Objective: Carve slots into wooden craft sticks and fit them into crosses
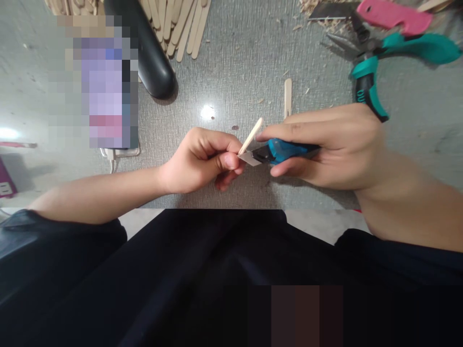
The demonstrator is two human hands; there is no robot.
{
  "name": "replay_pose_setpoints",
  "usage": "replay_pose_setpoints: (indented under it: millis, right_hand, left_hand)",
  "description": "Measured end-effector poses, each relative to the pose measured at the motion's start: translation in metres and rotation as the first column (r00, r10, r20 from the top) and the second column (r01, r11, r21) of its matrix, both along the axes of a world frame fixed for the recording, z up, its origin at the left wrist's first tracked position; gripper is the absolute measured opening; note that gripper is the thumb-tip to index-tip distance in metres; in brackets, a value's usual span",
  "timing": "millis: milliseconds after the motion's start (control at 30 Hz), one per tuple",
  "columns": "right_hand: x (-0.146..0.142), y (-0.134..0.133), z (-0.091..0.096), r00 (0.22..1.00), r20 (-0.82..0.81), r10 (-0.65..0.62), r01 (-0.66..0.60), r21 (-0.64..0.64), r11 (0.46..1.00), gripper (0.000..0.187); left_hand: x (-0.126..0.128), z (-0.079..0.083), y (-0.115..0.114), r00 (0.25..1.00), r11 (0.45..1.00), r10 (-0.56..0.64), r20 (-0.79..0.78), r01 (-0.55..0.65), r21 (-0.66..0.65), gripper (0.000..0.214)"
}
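My left hand [202, 161] pinches the lower end of a wooden craft stick [252, 135], which slants up to the right with its rounded tip free. In my right hand [336, 144] is a blue and black utility knife [285, 150], gripped between thumb and fingers. Its short metal blade [251, 158] meets the stick close to my left thumb and fingertips. Those fingers hide the stick's lower end. Just above my right hand another craft stick [288, 94] lies on the table, its lower part covered by the hand.
Green-handled pliers [369, 58] and a pink-handled knife [394, 17] lie at the upper right among wood shavings [307, 7]. Several craft sticks [181, 29] are piled at the top, beside a long black case [155, 62]. A blurred-out device with a white cable [112, 156] is at left.
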State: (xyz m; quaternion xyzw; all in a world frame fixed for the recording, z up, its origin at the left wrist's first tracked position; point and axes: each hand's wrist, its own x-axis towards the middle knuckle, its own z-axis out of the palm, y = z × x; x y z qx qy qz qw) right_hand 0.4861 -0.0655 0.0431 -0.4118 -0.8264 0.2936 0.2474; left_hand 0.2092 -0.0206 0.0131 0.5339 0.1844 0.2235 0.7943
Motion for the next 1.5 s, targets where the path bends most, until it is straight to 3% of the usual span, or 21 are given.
replay_pose_setpoints:
  millis: [233,400,667,767,967,1100,1500]
  right_hand:
    - [-0.004,-0.004,-0.004,1.0,0.002,-0.031,0.031,0.031,0.999,0.057]
    - [-0.008,-0.007,0.0,0.998,0.003,-0.062,0.062,0.047,0.997,0.055]
    - [-0.012,-0.014,-0.006,0.996,-0.067,-0.063,0.066,0.051,0.997,0.056]
    - [-0.013,-0.013,-0.004,0.997,-0.022,-0.074,0.075,0.06,0.995,0.06]
    - [-0.003,-0.003,-0.001,0.997,-0.004,-0.079,0.079,0.119,0.99,0.055]
    - [0.0,-0.001,-0.006,0.999,-0.006,-0.041,0.041,0.122,0.992,0.053]
    - [-0.001,-0.002,-0.012,0.977,0.113,-0.183,0.119,0.422,0.899,0.05]
  left_hand:
    - [-0.001,-0.005,-0.009,0.985,0.981,0.15,0.08,-0.158,0.115,0.043]
    - [-0.002,-0.003,-0.009,0.985,0.966,0.174,-0.016,-0.167,0.195,0.051]
    - [-0.002,-0.002,-0.011,0.979,0.926,0.205,0.009,-0.197,0.321,0.038]
    - [-0.003,-0.006,-0.009,0.974,0.911,0.224,0.036,-0.222,0.347,0.037]
    - [-0.002,-0.012,-0.006,0.944,0.848,0.28,0.173,-0.328,0.417,0.024]
    - [-0.001,-0.012,-0.004,0.942,0.811,0.281,0.184,-0.336,0.478,0.023]
    - [-0.001,-0.019,-0.003,0.931,0.848,0.36,0.062,-0.354,0.393,0.042]
